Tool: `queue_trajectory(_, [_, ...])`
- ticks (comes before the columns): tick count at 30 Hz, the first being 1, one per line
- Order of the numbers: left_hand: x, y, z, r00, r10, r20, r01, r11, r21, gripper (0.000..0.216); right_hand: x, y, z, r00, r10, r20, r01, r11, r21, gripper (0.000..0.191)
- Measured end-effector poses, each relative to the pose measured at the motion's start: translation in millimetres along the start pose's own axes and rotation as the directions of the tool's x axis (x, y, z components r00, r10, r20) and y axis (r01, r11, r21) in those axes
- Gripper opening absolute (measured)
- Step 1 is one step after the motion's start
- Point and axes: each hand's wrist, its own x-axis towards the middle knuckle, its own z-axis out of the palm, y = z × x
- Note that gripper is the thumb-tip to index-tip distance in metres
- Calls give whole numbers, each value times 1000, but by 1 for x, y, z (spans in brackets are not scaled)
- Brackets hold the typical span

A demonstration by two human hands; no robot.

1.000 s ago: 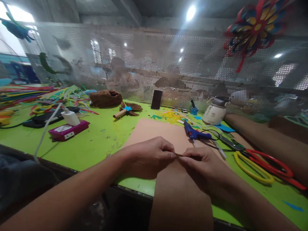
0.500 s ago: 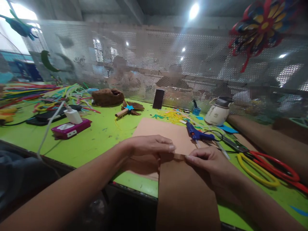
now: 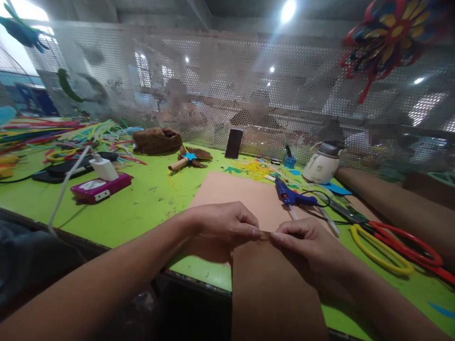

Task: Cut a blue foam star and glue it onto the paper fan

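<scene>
A long brown paper sheet (image 3: 275, 289) hangs over the table's front edge toward me, its far end folded in a narrow strip. My left hand (image 3: 227, 227) pinches that folded end from the left, thumb and fingers closed on it. From the right, my right hand (image 3: 305, 241) pinches the same fold, a short gap from the left fingertips. Under my hands lies a lighter tan sheet (image 3: 227, 187), flat on the green table. A blue glue gun (image 3: 293, 195) rests on the tan sheet's right side, just beyond my right hand.
Large scissors (image 3: 384, 255) with red and yellow handles lie at right, near a white bottle (image 3: 322, 166). A purple power strip (image 3: 103, 187) with a charger sits at left. Behind are a phone (image 3: 233, 144), a paper craft piece (image 3: 190, 157) and yellow shreds (image 3: 254, 169).
My left hand has shifted slightly right along the fold, closer to my right hand. Both hands still grip the brown paper. The view has tilted a little.
</scene>
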Motion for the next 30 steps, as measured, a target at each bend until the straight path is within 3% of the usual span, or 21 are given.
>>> queue_trajectory(4, [0,0,-2,1000,9,12,-9,998,56,38,-1,4,1,999,30,18,-32,986,167,40])
queue_trajectory(10, [2,-10,1,993,-7,-118,14,998,56,32,0,5,1,997,80,8,-79,967,242,32])
queue_trajectory(12, [3,-12,3,989,-21,-145,23,1000,10,31,1,2,1,998,28,-50,-21,991,135,21])
queue_trajectory(14, [5,-12,6,988,-34,-150,25,998,-59,33,1,-1,2,994,-72,-81,66,995,-76,22])
queue_trajectory(17, [6,-11,7,990,-54,-134,33,988,-149,35,1,-4,3,978,-198,-60,168,930,-326,14])
queue_trajectory(25, [9,-12,12,994,-76,-84,43,937,-347,28,-2,-4,8,905,-425,-11,326,710,-625,20])
queue_trajectory(30, [4,-6,23,994,-81,-80,19,811,-585,21,-1,4,11,839,-542,37,391,555,-734,23])
